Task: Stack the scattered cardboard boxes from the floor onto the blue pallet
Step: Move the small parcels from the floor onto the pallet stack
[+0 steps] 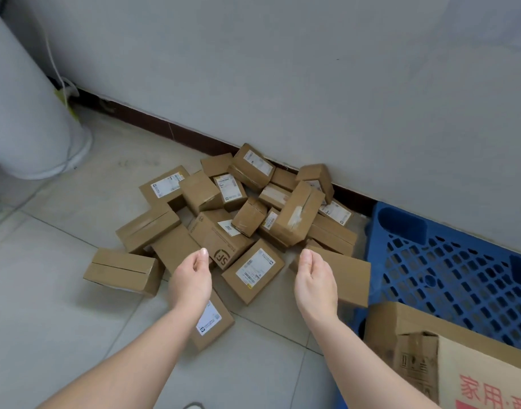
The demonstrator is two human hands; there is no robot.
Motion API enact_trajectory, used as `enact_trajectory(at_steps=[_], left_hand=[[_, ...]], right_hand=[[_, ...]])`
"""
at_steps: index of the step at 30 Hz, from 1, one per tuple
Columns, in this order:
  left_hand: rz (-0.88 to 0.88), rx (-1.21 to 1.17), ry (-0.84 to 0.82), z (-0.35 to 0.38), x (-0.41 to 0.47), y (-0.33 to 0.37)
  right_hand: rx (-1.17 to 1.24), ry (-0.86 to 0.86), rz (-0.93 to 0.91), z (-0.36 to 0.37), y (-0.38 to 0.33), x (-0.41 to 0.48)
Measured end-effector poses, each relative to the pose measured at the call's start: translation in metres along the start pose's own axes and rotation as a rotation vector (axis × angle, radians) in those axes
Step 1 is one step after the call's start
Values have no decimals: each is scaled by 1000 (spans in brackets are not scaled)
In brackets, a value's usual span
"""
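Several small brown cardboard boxes lie in a loose pile (232, 219) on the tiled floor against the wall. One box with a white label (253, 274) lies between my two hands. My left hand (192, 276) hovers above the pile's near edge, fingers loosely curled and holding nothing. My right hand (313, 278) hangs level with it, also loosely curled and empty, beside a plain box (349, 280) leaning at the pallet's edge. The blue plastic pallet (448, 270) sits on the right against the wall.
A large cardboard box with red print (466, 358) lies on the pallet's near corner. A white cylindrical object (26, 113) stands at the far left with a cable behind it. The grey wall with a dark skirting board (176, 128) runs behind the pile.
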State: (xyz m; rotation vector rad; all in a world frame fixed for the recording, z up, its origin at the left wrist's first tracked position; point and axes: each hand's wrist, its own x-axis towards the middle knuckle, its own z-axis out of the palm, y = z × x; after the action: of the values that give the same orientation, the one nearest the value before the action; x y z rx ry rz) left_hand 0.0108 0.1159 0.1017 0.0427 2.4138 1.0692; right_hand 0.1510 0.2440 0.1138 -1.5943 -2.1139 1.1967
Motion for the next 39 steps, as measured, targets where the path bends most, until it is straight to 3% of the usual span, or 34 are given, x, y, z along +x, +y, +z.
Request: enact_trajectory(at_steps=[12, 26, 33, 39], left_hand=[[-172, -75, 144, 36, 94, -150], [-378, -168, 102, 119, 163, -327], [-394, -313, 15, 144, 161, -343], [-380, -338, 52, 147, 161, -331]], right_hand=[[-40, -288, -92, 166, 49, 29], [-169, -493, -134, 330, 176, 65], [-216, -574, -45, 364, 212, 69], [-120, -532, -36, 368, 215, 70]])
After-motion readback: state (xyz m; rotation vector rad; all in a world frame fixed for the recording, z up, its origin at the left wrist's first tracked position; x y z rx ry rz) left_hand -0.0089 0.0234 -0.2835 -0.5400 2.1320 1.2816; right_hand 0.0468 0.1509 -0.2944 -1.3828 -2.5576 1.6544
